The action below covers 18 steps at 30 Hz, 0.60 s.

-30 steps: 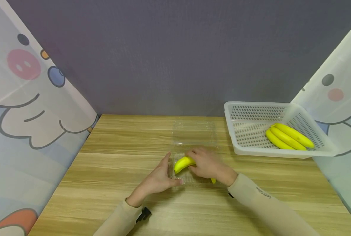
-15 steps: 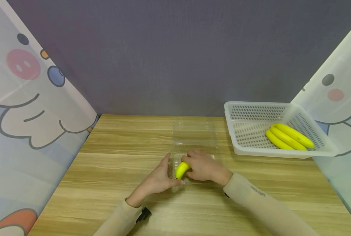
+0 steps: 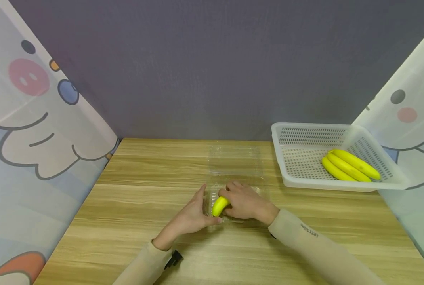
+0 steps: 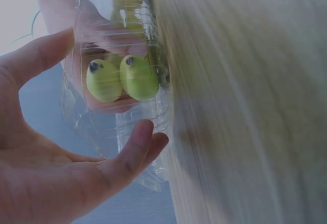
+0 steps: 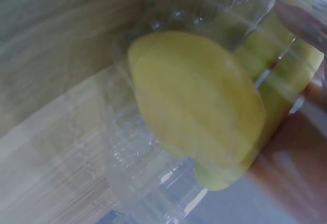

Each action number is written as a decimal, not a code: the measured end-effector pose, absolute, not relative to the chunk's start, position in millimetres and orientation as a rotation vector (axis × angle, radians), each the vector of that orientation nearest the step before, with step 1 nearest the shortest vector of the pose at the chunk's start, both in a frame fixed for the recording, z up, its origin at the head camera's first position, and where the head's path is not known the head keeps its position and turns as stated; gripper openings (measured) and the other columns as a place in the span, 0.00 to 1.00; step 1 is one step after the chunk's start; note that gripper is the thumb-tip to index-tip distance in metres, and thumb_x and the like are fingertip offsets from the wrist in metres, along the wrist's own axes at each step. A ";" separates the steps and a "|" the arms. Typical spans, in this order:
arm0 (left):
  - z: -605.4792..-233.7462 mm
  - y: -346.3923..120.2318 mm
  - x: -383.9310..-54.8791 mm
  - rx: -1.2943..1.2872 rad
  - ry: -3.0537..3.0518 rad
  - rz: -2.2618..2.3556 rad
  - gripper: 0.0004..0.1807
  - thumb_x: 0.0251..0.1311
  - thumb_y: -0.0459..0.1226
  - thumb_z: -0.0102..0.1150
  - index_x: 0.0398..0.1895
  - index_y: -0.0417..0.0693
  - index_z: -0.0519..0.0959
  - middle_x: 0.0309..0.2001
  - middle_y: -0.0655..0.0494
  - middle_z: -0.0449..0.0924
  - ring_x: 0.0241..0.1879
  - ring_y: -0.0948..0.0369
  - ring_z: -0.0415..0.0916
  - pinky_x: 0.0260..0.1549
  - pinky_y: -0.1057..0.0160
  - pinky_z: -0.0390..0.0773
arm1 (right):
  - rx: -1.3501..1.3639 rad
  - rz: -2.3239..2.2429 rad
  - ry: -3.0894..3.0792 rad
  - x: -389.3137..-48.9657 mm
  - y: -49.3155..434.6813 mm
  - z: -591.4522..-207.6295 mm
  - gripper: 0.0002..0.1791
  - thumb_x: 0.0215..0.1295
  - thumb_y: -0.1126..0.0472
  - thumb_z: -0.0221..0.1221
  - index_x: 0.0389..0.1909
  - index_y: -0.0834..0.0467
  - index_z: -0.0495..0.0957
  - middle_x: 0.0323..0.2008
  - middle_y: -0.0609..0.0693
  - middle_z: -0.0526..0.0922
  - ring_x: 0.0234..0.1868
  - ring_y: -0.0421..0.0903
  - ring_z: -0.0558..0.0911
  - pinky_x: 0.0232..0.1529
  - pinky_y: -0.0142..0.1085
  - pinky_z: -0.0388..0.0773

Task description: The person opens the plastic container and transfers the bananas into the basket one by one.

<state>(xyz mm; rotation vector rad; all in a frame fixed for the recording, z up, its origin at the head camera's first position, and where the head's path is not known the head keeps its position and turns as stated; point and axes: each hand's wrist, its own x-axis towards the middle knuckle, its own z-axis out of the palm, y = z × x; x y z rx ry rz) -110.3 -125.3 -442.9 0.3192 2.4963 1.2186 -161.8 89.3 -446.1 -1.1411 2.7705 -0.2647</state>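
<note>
My right hand (image 3: 245,202) grips a yellow banana (image 3: 220,206) down inside a clear plastic clamshell box (image 3: 235,160), whose lid lies flipped back. Two dark-tipped ends (image 4: 139,78) show side by side through the box's ribbed end wall in the left wrist view, with right-hand fingers around them. A broad yellow shape (image 5: 196,99) fills the middle of the right wrist view behind clear plastic. Spread wide, my left hand (image 3: 188,215) frames the left end of the box, thumb at the near side and fingers at the far side.
A white perforated basket (image 3: 287,180) stands at the back right, with several bananas (image 3: 349,165) lying together in it. The wooden table (image 3: 126,221) ends at a grey wall (image 3: 197,79) behind, and printed cartoon panels (image 3: 30,99) flank it.
My right hand has shifted slightly left and down with the banana, whose visible end now sits lower and steeper. The yellow tip near the right wrist has gone from sight. My left hand stays put.
</note>
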 end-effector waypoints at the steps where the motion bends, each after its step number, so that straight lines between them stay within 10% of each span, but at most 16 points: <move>1: -443.0 -125.2 -110.4 0.320 2.496 1.218 0.66 0.54 0.50 0.76 0.82 0.40 0.37 0.79 0.34 0.46 0.74 0.37 0.54 0.66 0.34 0.63 | -1.143 -0.264 2.772 -161.8 89.4 -446.4 0.21 0.61 0.49 0.70 0.52 0.47 0.77 0.43 0.44 0.73 0.44 0.44 0.70 0.43 0.42 0.76; 18: -445.2 -125.4 -110.7 0.348 2.495 1.222 0.66 0.56 0.50 0.75 0.82 0.40 0.37 0.77 0.33 0.51 0.73 0.37 0.56 0.65 0.33 0.65 | -1.138 -0.251 2.769 -166.1 87.6 -448.8 0.21 0.59 0.48 0.72 0.50 0.47 0.77 0.40 0.43 0.71 0.38 0.42 0.69 0.42 0.43 0.76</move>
